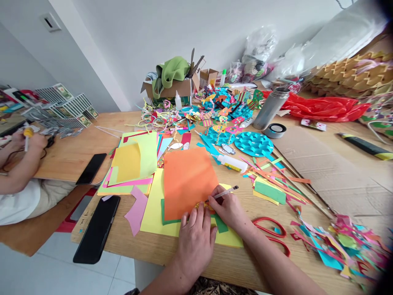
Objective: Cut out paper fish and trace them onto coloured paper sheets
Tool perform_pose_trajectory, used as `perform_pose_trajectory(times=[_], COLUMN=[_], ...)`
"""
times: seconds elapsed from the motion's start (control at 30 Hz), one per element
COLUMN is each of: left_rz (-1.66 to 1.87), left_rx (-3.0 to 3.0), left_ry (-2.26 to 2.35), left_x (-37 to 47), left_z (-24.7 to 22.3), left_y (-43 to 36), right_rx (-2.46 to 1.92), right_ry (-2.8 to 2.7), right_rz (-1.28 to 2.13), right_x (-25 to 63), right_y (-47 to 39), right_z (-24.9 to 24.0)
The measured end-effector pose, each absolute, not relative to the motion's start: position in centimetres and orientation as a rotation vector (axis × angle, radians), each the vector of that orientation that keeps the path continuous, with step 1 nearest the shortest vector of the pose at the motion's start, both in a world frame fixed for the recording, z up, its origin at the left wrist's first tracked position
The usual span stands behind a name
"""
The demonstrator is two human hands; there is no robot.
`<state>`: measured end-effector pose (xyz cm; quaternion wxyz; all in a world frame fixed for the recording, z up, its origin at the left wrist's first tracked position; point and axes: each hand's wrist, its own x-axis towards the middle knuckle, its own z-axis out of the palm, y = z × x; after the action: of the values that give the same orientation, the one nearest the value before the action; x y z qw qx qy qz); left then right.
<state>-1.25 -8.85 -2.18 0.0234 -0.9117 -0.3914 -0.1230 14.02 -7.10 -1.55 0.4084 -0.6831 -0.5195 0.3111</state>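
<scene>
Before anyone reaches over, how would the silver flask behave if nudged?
The flask stands tall and narrow, so it may tip. Its round body would probably roll once down. With the cap off, anything inside could spill.

No legible text anywhere.

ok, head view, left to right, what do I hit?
co-worker's hands → nearer black phone → mauve paper scrap → orange sheet → red-handled scissors → box cutter
</scene>
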Motion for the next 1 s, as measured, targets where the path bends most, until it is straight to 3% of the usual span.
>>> perform_pose_trajectory(times=[1.0], left_rz=[-0.418], left_rx=[-2.829], left_ry=[-1.201], left_x=[-1.33], left_z=[-2.34], left_y=[-8.86], right_rx=[-1.702], right_ry=[-1.367], right_rz=[0.833], right_x=[14.32], right_y=[-7.65], right_z=[-1.24])
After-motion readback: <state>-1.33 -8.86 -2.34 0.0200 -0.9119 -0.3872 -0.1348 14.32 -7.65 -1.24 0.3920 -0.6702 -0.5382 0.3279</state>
